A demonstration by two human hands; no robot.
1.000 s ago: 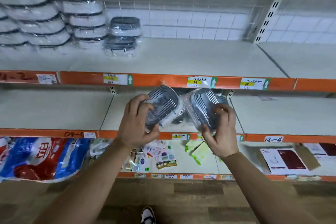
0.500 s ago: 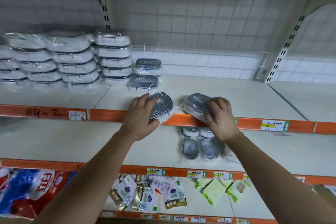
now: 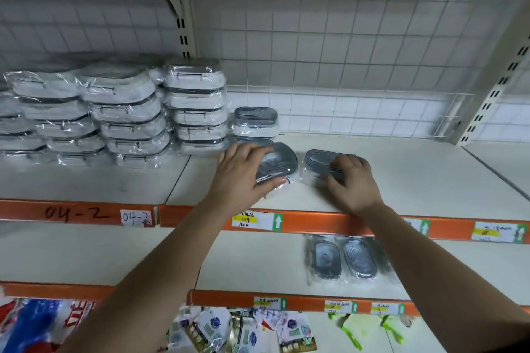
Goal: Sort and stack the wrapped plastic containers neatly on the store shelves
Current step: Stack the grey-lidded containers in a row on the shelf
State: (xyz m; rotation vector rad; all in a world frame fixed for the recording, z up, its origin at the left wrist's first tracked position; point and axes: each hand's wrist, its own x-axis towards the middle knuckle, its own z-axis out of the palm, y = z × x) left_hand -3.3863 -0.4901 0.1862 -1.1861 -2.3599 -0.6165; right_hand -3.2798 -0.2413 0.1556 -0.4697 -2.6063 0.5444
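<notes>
My left hand (image 3: pixel 242 173) grips a wrapped container with a grey ribbed lid (image 3: pixel 279 162), tilted, low over the upper shelf (image 3: pixel 401 175). Just to its right, my right hand (image 3: pixel 351 182) holds a second grey-lidded wrapped container (image 3: pixel 318 159) that lies flat on the shelf. Behind them stands a short stack of the same grey-lidded containers (image 3: pixel 255 122). Two more wrapped grey-lidded containers (image 3: pixel 344 258) lie on the shelf below.
Stacks of larger white wrapped containers (image 3: pixel 129 114) fill the upper shelf's left side. A wire grid (image 3: pixel 344 66) backs the shelf. Orange shelf edges carry price labels (image 3: pixel 256 221). Small packets (image 3: pixel 243 329) and a red-blue bag (image 3: pixel 37 321) lie on the bottom shelf.
Both hands have carried their containers up from in front of the middle shelf, over the orange edge and onto the upper shelf. The view has tilted upward.
</notes>
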